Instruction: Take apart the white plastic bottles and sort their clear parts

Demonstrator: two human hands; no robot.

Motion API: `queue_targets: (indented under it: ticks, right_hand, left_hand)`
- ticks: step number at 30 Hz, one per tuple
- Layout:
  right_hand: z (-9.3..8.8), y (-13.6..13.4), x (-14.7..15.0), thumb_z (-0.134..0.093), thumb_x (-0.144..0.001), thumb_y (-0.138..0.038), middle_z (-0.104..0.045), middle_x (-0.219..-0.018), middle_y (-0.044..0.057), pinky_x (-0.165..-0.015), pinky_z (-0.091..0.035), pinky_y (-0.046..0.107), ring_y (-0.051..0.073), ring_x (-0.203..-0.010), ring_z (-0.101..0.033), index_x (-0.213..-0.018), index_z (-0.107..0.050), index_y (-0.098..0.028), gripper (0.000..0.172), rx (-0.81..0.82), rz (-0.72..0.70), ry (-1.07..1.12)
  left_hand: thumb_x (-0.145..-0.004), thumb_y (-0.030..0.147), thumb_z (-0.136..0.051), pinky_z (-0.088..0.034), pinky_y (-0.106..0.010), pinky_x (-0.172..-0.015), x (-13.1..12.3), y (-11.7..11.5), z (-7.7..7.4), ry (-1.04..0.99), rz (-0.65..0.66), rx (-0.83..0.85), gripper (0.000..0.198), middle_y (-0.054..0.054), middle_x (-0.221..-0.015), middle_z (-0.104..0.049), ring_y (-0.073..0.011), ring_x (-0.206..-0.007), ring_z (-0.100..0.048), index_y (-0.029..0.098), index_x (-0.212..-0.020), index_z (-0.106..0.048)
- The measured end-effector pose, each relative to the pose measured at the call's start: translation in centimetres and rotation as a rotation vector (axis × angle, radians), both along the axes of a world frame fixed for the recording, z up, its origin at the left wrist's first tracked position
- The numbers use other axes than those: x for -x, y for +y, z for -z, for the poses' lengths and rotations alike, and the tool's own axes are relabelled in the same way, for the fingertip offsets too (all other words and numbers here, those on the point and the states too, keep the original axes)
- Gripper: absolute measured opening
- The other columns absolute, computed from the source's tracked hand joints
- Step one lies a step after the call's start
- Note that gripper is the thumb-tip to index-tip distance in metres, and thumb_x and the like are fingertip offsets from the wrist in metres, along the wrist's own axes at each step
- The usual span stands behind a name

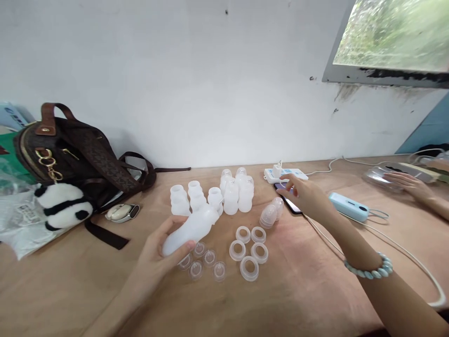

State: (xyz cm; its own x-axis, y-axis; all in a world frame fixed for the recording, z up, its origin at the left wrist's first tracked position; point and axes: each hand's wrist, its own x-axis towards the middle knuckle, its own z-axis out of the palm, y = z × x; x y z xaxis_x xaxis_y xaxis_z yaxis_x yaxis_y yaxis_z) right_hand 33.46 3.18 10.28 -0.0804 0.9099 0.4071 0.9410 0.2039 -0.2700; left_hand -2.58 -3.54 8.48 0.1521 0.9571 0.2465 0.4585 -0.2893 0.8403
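My left hand is wrapped round a white translucent bottle, tilted with its neck toward the upper right. Over the phone hovers my right hand, fingers apart and bent, holding nothing. Open white bottles stand behind the held one, beside several capped bottles. Clear domed caps are grouped left of my right hand. Several translucent rings lie at the centre, and clear nipple-like pieces lie below the held bottle.
A brown backpack with a panda pouch and a mouse-like item are at left. A power strip, blue power bank and white cables are at right. Another person's hand touches a clear container.
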Motion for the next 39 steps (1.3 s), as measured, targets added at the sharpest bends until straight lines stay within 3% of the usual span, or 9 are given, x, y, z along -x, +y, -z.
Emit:
queue_targets:
  ticks: [4, 8, 12, 18, 23, 27, 33, 36, 39]
  right_hand:
    - [-0.9, -1.7, 4.0, -0.052, -0.091, -0.042, -0.068, -0.078, 0.003, -0.062, -0.045, 0.028, 0.016, -0.066, -0.060, -0.104, -0.059, -0.021, 0.026, 0.024, -0.257, 0.371]
    - [0.8, -3.3, 9.2, -0.054, -0.088, -0.054, -0.067, -0.071, 0.001, -0.048, -0.042, 0.023, 0.014, -0.057, -0.061, -0.107, -0.053, -0.019, 0.040, 0.516, -0.574, 0.845]
    - [2.9, -3.7, 11.4, -0.061, -0.082, -0.055, -0.061, -0.053, -0.004, -0.041, -0.034, 0.019, 0.009, -0.040, -0.052, -0.087, -0.051, -0.018, 0.039, 0.636, -0.508, 1.102]
    - [3.6, -3.9, 11.2, -0.066, -0.081, -0.052, -0.060, -0.056, -0.004, -0.043, -0.038, 0.021, 0.010, -0.045, -0.053, -0.087, -0.054, -0.019, 0.035, 0.504, -0.541, 1.087]
    - [2.7, -4.8, 10.3, -0.070, -0.084, -0.036, -0.067, -0.115, 0.006, -0.088, -0.051, 0.035, 0.021, -0.103, -0.063, -0.116, -0.057, -0.025, 0.037, 0.178, -0.750, 0.688]
    - [2.7, -5.2, 10.2, -0.070, -0.083, -0.043, -0.056, -0.135, 0.009, -0.095, -0.049, 0.040, 0.024, -0.117, -0.058, -0.137, -0.040, -0.029, 0.063, 0.176, -0.718, 0.720]
    - [3.3, -4.8, 10.6, -0.045, -0.097, -0.042, -0.065, -0.073, 0.002, -0.060, -0.049, 0.028, 0.016, -0.065, -0.062, -0.102, -0.059, -0.018, 0.028, 0.390, -0.512, 0.752]
    - [3.0, -4.5, 10.2, -0.062, -0.088, -0.036, -0.069, -0.097, 0.005, -0.070, -0.051, 0.029, 0.018, -0.086, -0.065, -0.106, -0.060, -0.020, 0.023, 0.381, -0.577, 0.765]
    - [2.8, -4.4, 9.9, -0.072, -0.081, -0.032, -0.063, -0.123, 0.005, -0.084, -0.052, 0.032, 0.020, -0.110, -0.059, -0.128, -0.051, -0.027, 0.052, 0.329, -0.624, 0.764]
  left_hand:
    - [-0.086, 0.044, -0.063, -0.055, -0.033, -0.076, -1.3, 0.6, -0.1, 0.287, -0.003, -0.297, 0.036, -0.003, -0.106, -0.070, -0.0244, -0.092, -0.066, 0.025, -0.116, -0.058]
    - [-0.093, 0.035, -0.057, -0.054, -0.039, -0.086, -2.2, 1.3, 1.5, 0.546, 0.037, -0.696, 0.036, -0.008, -0.112, -0.069, -0.0256, -0.099, -0.066, 0.024, -0.127, -0.056]
    - [-0.093, 0.028, -0.058, -0.055, -0.036, -0.082, -2.4, 1.1, 2.9, 0.679, 0.084, -0.889, 0.037, -0.011, -0.105, -0.070, -0.0258, -0.092, -0.068, 0.020, -0.129, -0.057]
    - [-0.091, 0.036, -0.060, -0.056, -0.032, -0.077, -2.3, 0.8, 2.1, 0.349, 0.198, -0.475, 0.037, -0.008, -0.106, -0.071, -0.0234, -0.089, -0.068, 0.019, -0.124, -0.060]
    - [-0.091, 0.045, -0.052, -0.052, -0.026, -0.063, -1.8, 0.9, 1.1, 0.002, 0.201, -0.016, 0.037, -0.005, -0.091, -0.074, -0.0207, -0.072, -0.066, 0.017, -0.108, -0.069]
    - [-0.087, 0.040, -0.061, -0.053, -0.030, -0.073, -2.0, 0.6, 1.2, 0.134, 0.136, -0.179, 0.035, -0.005, -0.097, -0.074, -0.0224, -0.081, -0.067, 0.019, -0.115, -0.067]
    - [-0.090, 0.035, -0.060, -0.055, -0.032, -0.078, -1.9, 0.9, 2.8, 0.408, 0.190, -0.626, 0.041, -0.009, -0.107, -0.072, -0.0224, -0.090, -0.069, 0.022, -0.128, -0.058]
    - [-0.090, 0.034, -0.060, -0.055, -0.035, -0.081, -1.5, 1.2, 3.0, 0.484, 0.170, -0.701, 0.041, -0.010, -0.109, -0.071, -0.0237, -0.091, -0.069, 0.021, -0.129, -0.058]
    - [-0.090, 0.035, -0.060, -0.055, -0.035, -0.083, -1.5, 1.2, 2.7, 0.471, 0.155, -0.666, 0.040, -0.009, -0.109, -0.071, -0.0239, -0.094, -0.069, 0.022, -0.128, -0.058]
